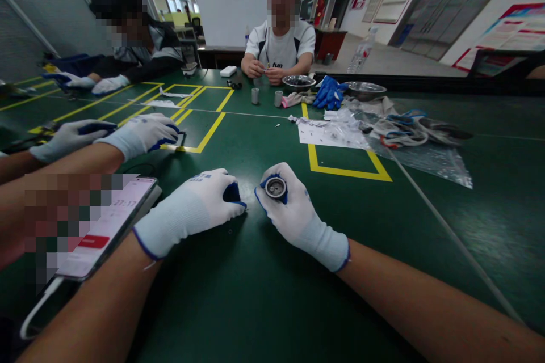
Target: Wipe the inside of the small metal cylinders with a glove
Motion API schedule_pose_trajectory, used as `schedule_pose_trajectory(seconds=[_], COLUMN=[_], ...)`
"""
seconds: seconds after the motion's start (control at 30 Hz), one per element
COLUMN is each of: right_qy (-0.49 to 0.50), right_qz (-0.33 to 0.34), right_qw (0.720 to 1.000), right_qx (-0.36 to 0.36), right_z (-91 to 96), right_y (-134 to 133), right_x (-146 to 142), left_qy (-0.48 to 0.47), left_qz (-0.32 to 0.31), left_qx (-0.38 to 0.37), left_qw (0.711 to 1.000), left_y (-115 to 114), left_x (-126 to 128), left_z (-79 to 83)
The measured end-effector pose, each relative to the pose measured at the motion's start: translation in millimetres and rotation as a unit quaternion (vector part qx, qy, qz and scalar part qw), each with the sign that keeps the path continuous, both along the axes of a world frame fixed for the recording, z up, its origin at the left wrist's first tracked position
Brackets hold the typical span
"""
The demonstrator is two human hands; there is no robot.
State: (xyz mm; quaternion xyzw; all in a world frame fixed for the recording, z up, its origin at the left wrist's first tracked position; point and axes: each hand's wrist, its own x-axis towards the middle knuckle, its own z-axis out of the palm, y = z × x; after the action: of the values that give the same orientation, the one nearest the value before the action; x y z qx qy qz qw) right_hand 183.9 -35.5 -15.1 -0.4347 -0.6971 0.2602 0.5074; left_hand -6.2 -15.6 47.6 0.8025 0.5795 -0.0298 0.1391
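Note:
My right hand, in a white glove with blue fingertips, is wrapped round a small grey metal cylinder with its open end facing up. My left hand, gloved the same way, rests on the green table just left of it, fingers curled into a loose fist; whether it holds anything is hidden. The two hands are a few centimetres apart.
A phone lies at my left forearm. A co-worker's gloved hands work at the left. Across the table sit two more people, with grey cylinders, steel bowls, blue gloves, plastic bags and yellow floor-tape outlines.

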Motion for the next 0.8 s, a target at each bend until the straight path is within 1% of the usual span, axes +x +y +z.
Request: schedule_pose_trajectory(seconds=[0.1,0.23,0.33,0.47,0.53,0.6,0.63,0.7,0.8], right_qy=[0.003,0.024,0.028,0.029,0.023,0.021,0.022,0.023,0.021], right_qz=[0.012,0.021,0.019,0.028,0.031,0.035,0.037,0.044,0.053], right_qw=[1.0,0.999,0.999,0.998,0.998,0.996,0.996,0.994,0.994], right_qx=[0.004,0.0,-0.013,-0.038,-0.057,-0.075,-0.083,-0.094,-0.092], right_z=[0.7,-0.2,-1.8,-2.7,-2.3,-1.6,-1.2,-0.6,0.0], right_y=[-0.9,0.0,1.5,3.7,4.5,4.6,4.3,3.5,2.2], right_x=[-0.4,-1.2,-1.7,-0.4,1.1,2.4,2.9,3.2,2.5], left_qy=[0.015,-0.008,-0.046,-0.131,-0.2,-0.289,-0.332,-0.397,-0.44], left_qz=[-0.007,-0.023,-0.015,0.024,0.023,0.014,0.012,0.02,0.03], left_qx=[-0.005,-0.001,0.018,0.042,0.064,0.071,0.06,0.012,-0.061], left_qw=[1.0,1.0,0.999,0.99,0.978,0.955,0.941,0.917,0.896], left_y=[-3.9,-6.4,-5.1,-3.2,-3.9,-5.5,-6.2,-7.0,-5.8], left_x=[5.7,7.8,5.6,2.9,2.3,2.1,2.1,2.0,2.1], left_z=[-0.5,-2.3,-4.0,-1.7,2.7,7.9,10.3,13.4,13.3])
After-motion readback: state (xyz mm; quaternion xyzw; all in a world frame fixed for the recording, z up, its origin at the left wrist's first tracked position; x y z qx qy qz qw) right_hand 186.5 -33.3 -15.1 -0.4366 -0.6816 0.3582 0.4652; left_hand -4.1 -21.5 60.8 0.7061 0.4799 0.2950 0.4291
